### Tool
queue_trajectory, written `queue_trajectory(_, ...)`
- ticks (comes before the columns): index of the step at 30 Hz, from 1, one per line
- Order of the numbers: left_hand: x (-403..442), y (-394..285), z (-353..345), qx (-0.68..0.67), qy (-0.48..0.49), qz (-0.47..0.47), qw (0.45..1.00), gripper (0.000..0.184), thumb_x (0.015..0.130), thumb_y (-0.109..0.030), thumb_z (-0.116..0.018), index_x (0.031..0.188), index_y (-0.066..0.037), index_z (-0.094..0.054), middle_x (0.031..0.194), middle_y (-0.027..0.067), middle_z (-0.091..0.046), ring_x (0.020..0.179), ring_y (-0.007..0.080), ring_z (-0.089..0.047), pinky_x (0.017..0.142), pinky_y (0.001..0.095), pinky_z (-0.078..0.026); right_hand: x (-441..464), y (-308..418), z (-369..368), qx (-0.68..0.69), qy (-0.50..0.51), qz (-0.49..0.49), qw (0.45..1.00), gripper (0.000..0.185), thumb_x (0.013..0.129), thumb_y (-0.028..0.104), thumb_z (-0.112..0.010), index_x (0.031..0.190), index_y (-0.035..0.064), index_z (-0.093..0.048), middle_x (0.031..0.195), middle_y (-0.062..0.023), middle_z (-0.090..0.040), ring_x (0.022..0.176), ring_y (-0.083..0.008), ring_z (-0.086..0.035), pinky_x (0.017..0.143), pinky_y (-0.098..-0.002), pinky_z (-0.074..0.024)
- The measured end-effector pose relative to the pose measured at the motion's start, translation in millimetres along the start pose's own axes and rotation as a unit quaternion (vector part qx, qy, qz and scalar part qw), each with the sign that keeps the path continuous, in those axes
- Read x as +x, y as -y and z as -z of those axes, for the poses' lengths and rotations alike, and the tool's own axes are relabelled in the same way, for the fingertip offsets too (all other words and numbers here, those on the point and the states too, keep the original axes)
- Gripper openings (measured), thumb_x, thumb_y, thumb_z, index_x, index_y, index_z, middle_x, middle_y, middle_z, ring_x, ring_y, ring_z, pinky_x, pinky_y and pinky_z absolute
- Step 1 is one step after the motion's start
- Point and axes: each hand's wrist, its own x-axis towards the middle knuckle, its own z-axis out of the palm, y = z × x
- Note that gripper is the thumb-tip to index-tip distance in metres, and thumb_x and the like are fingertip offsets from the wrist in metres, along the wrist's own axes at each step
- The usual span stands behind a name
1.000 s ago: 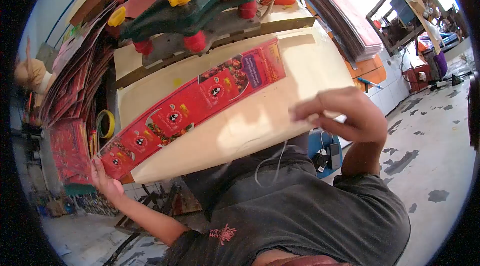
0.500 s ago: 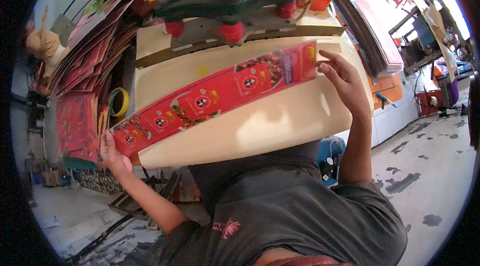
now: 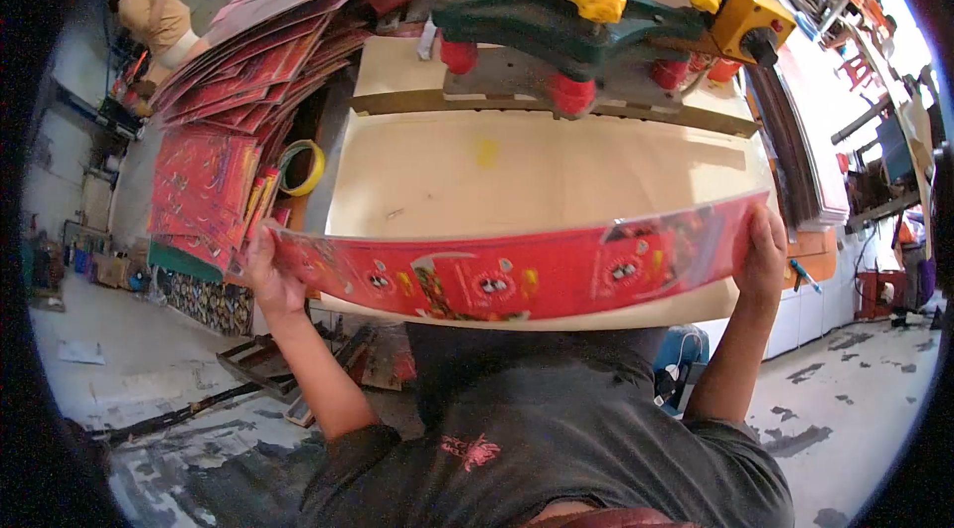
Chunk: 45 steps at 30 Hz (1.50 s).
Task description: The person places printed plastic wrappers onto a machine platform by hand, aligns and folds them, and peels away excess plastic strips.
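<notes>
A long red printed strip [image 3: 542, 275], glossy like plastic film, stretches between my two hands in front of my body. Its left end is gripped by my left hand [image 3: 274, 273], fingers closed around the edge. At the other end my right hand [image 3: 761, 258] is closed on it too. The strip bows slightly, with its middle sagging toward me. Beneath and beyond it lies a pale cream board [image 3: 447, 180]. Past the board stands a dark green press [image 3: 566, 36] with yellow knobs and red feet.
Left of the board sit a tall pile of red printed sheets [image 3: 268, 66], smaller red pieces [image 3: 202, 188] and a yellow tape roll [image 3: 318, 170]. A yellow switch box [image 3: 750, 21] is at the press's right. Stacked sheets [image 3: 807, 155] and a blue pen [image 3: 803, 275] lie right. Another person [image 3: 162, 19] stands far left.
The strip has gone from slanted to nearly level and come closer to me. My right hand has lowered and closed on its end. The view has shifted left.
</notes>
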Motion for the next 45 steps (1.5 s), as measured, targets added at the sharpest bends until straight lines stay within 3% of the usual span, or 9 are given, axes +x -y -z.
queue_trajectory(3, 5, 9, 6, -0.074, 0.143, 0.049, 0.986, 0.018, 0.106, -0.026, -0.062, 0.102, -0.009, -0.06, 0.09, -0.0003, -0.064, 0.084, 0.01, -0.064, 0.078, 0.0279, -0.052, -5, -10, 1, 0.154, -0.006, 0.004, 0.988, 0.039, 0.109, 0.029, -0.054, 0.133, -0.0017, -0.06, 0.123, -0.0109, -0.07, 0.106, -0.0167, -0.069, 0.088, -0.0319, -0.0581)
queue_trajectory(7, 1, 9, 0, -0.094, 0.066, 0.077, 0.99, 0.018, 0.107, -0.024, -0.061, 0.11, -0.007, -0.062, 0.099, 0.0017, -0.068, 0.092, 0.0123, -0.067, 0.084, 0.0308, -0.054, -5, -2, -14, 0.166, -0.009, 0.012, 0.986, 0.039, 0.109, 0.03, -0.054, 0.133, -0.0004, -0.06, 0.122, -0.0103, -0.07, 0.105, -0.0159, -0.069, 0.088, -0.0322, -0.058)
queue_trajectory(14, -7, -12, 36, -0.083, 0.135, 0.019, 0.987, 0.077, 0.099, -0.052, -0.064, 0.15, 0.003, -0.044, 0.141, 0.0158, -0.061, 0.129, 0.0309, -0.058, 0.112, 0.0497, -0.044, 1, 18, -10, 0.087, -0.04, 0.056, 0.994, 0.039, 0.109, 0.033, -0.055, 0.132, 0.0007, -0.06, 0.119, -0.0083, -0.068, 0.105, -0.0151, -0.068, 0.088, -0.032, -0.0577)
queue_trajectory(18, -29, 0, -23, -0.354, 0.164, -0.028, 0.92, 0.1, 0.091, -0.074, -0.058, 0.161, -0.01, -0.029, 0.154, 0.0181, -0.051, 0.138, 0.0452, -0.049, 0.118, 0.0661, -0.031, 2, 11, -43, 0.172, -0.074, 0.013, 0.982, 0.045, 0.111, 0.035, -0.048, 0.138, -0.0001, -0.055, 0.128, -0.0121, -0.066, 0.113, -0.0186, -0.067, 0.098, -0.0348, -0.0556)
queue_trajectory(20, -37, 17, -50, -0.367, 0.316, 0.03, 0.875, 0.101, 0.091, -0.073, -0.059, 0.162, -0.01, -0.026, 0.154, 0.0185, -0.051, 0.136, 0.0439, -0.052, 0.118, 0.0651, -0.032, -1, 3, -71, 0.188, -0.068, -0.009, 0.98, 0.045, 0.112, 0.034, -0.047, 0.139, -0.0011, -0.055, 0.13, -0.0127, -0.066, 0.115, -0.0191, -0.066, 0.099, -0.0353, -0.0542)
queue_trajectory(24, -60, 31, -107, -0.301, 0.31, -0.011, 0.902, 0.084, 0.098, -0.052, -0.067, 0.156, -0.003, -0.034, 0.142, 0.0172, -0.061, 0.125, 0.0372, -0.062, 0.112, 0.059, -0.043, -16, -10, -117, 0.123, -0.007, -0.043, 0.991, 0.042, 0.111, 0.031, -0.051, 0.135, -0.003, -0.058, 0.126, -0.0109, -0.067, 0.111, -0.0173, -0.066, 0.096, -0.0319, -0.0533)
queue_trajectory(27, -63, 21, -127, -0.149, 0.073, -0.028, 0.986, 0.038, 0.099, -0.007, -0.066, 0.134, 0.0, -0.053, 0.119, 0.0094, -0.068, 0.109, 0.0187, -0.069, 0.093, 0.036, -0.058, -22, 6, -117, -0.079, 0.096, -0.006, 0.992, 0.039, 0.111, 0.032, -0.05, 0.123, -0.0024, -0.065, 0.108, -0.0073, -0.069, 0.096, -0.0139, -0.064, 0.082, -0.028, -0.0513)
queue_trajectory(32, -30, -17, -115, -0.088, 0.001, -0.104, 0.991, 0.046, 0.099, -0.008, -0.065, 0.142, 0.0, -0.05, 0.129, 0.0107, -0.066, 0.113, 0.0183, -0.067, 0.095, 0.0353, -0.057, -7, 21, -105, -0.175, 0.133, -0.041, 0.975, 0.039, 0.11, 0.034, -0.052, 0.107, -0.0014, -0.069, 0.078, -0.0052, -0.068, 0.066, -0.0113, -0.059, 0.06, -0.0263, -0.0483)
queue_trajectory(45, 275, -165, -26, -0.03, 0.006, -0.163, 0.986, 0.031, 0.098, -0.011, -0.07, 0.125, 0.0, -0.064, 0.125, 0.014, -0.068, 0.115, 0.0242, -0.067, 0.097, 0.0357, -0.057, -1, -5, -104, -0.232, 0.025, -0.06, 0.971, 0.018, 0.104, 0.015, -0.062, 0.1, -0.0016, -0.068, 0.074, -0.0019, -0.064, 0.069, -0.0071, -0.057, 0.062, -0.023, -0.0438)
